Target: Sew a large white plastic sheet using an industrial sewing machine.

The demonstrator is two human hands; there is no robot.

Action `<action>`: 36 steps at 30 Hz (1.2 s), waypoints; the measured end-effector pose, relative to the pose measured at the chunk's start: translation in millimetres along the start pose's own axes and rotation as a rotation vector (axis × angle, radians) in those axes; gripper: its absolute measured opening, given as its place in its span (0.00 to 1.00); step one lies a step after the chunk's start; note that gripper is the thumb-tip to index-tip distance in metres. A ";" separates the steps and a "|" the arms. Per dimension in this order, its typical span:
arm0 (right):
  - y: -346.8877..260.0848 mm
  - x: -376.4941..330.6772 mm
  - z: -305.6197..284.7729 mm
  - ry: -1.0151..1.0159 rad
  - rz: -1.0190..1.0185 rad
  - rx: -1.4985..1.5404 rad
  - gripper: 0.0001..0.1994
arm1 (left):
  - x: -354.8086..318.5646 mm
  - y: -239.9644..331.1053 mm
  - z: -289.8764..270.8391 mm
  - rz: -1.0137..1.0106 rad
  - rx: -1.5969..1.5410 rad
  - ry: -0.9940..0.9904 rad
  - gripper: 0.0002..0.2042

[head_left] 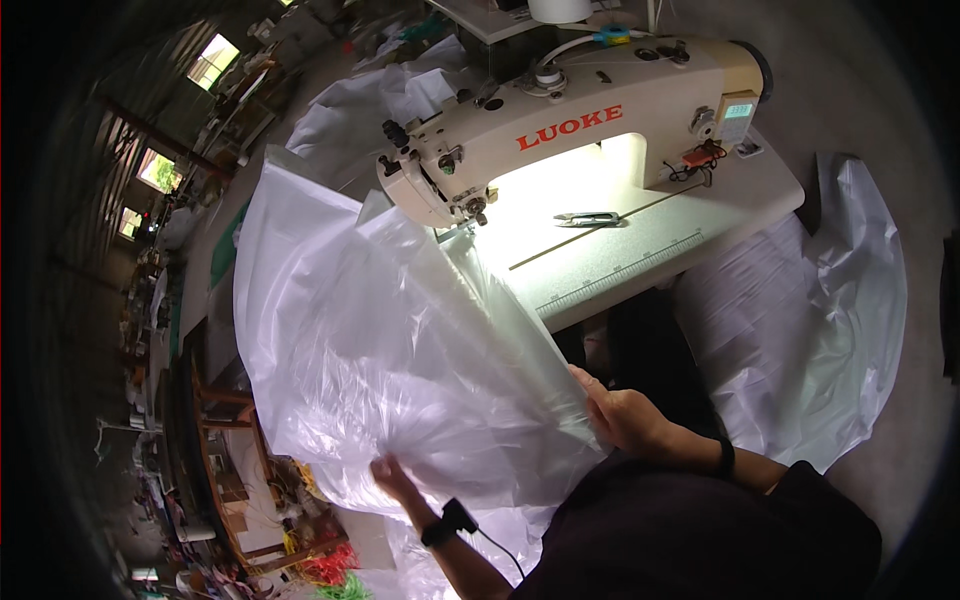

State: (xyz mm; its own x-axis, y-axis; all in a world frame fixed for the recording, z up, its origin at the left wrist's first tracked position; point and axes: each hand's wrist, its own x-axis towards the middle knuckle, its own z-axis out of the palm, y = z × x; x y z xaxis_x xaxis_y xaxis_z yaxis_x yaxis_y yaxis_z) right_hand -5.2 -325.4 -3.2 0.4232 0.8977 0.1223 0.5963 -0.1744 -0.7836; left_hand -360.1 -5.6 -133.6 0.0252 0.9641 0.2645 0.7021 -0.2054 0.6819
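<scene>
The large sheet of thin, clear, shiny plastic film (400, 350) is spread in front of the person, and it rises from both hands up to the needle end of the machine. The right hand (625, 415) has its grip clamped on the right edge of the film, thumb on top. The left hand (395, 478) holds the lower edge; its fingers go under the film, so I cannot tell how tight this grip is. A black band with a thin cable is on the left wrist.

Beyond the two grips stands the cream-coloured industrial sewing machine (580, 125) on the pale worktop (640, 255). Small metal thread snips (588, 218) lie there under the machine arm. To the right of the right grip, more clear plastic film (830, 330) lies on the floor.
</scene>
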 end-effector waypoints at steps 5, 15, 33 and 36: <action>4.2 0.4 11.6 -0.123 0.097 0.073 0.32 | -28.0 223.9 -49.8 0.560 -0.084 0.045 0.20; 24.2 36.5 39.0 0.210 0.065 0.266 0.29 | -6.1 317.3 132.9 0.926 -0.091 -0.642 0.25; -9.6 41.3 18.0 -0.030 0.016 -0.497 0.30 | -17.9 318.6 109.7 1.119 0.192 -0.451 0.25; -11.3 42.4 17.4 0.039 -0.015 -0.456 0.32 | -15.2 313.2 122.1 1.115 0.215 -0.469 0.23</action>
State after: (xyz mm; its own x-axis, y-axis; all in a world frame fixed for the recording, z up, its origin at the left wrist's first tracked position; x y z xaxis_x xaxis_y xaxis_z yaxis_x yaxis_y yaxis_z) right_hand -5.8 -278.3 0.3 0.4328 0.8870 0.1611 0.8380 -0.3300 -0.4346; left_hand -53.8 -64.0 -7.4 0.9089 0.2550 0.3300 0.2344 -0.9668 0.1013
